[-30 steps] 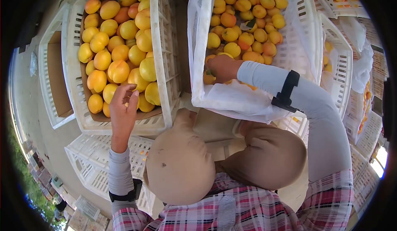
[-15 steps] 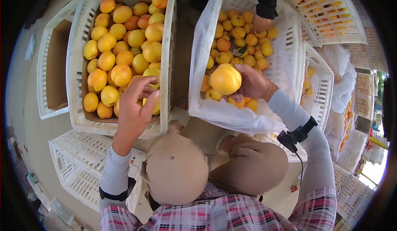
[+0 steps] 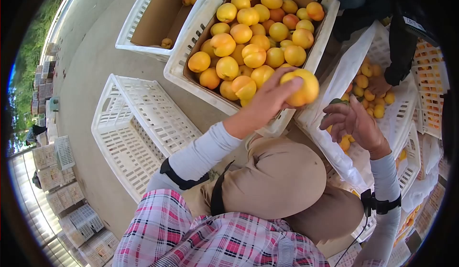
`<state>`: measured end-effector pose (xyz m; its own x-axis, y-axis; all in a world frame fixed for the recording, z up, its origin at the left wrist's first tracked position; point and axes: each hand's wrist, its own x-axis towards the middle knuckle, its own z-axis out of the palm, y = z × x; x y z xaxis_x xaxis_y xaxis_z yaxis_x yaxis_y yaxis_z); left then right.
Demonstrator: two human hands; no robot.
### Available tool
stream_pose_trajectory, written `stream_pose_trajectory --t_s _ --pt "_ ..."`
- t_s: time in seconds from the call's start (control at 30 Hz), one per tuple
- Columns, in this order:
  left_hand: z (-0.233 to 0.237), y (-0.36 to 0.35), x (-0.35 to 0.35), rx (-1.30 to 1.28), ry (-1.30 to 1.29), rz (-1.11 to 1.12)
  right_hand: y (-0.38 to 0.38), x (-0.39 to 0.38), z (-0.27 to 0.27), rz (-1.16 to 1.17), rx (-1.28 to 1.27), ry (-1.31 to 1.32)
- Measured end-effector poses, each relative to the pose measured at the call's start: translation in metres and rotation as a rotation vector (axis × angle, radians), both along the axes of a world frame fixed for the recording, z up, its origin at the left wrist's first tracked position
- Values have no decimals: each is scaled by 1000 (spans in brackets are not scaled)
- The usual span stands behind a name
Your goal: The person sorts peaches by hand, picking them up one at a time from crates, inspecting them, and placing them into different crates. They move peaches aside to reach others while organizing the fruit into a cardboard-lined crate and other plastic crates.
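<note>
left hand (image 3: 263, 103) grip pinching 1 apricot (image 3: 301, 87) at full crate (image 3: 184, 51) rim | right hand (image 3: 356, 123) grip spread above lined crate (image 3: 404, 116)

No legible text or number anywhere; white tag (image 3: 412, 24) on dark sleeve (image 3: 397, 51) unreadable

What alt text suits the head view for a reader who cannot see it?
A person's left hand holds a yellow fruit at the edge of a full crate. Their right hand hangs open over a lined crate, where another person's hand reaches in.
</note>
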<state>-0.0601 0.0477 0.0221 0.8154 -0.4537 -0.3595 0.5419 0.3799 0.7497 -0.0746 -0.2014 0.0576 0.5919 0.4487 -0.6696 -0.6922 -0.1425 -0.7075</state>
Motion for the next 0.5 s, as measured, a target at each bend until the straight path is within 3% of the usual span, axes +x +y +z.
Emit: stream_pose_trajectory --t_s 0.2,0.33,0.4,0.43,0.5 --pt "-14 73 12 -211 184 110 -26 -3 -26 -126 -3 -43" --pt "-19 92 15 -141 82 77 -28 -7 -31 -129 -94 -101" --pt "-17 103 19 187 -18 80 -30 -9 -34 -101 -193 -121" --pt "-20 109 21 191 -9 77 -33 -11 -38 -102 -191 -112" --pt "-31 121 26 952 -513 74 -44 -13 -47 -98 -178 -157"
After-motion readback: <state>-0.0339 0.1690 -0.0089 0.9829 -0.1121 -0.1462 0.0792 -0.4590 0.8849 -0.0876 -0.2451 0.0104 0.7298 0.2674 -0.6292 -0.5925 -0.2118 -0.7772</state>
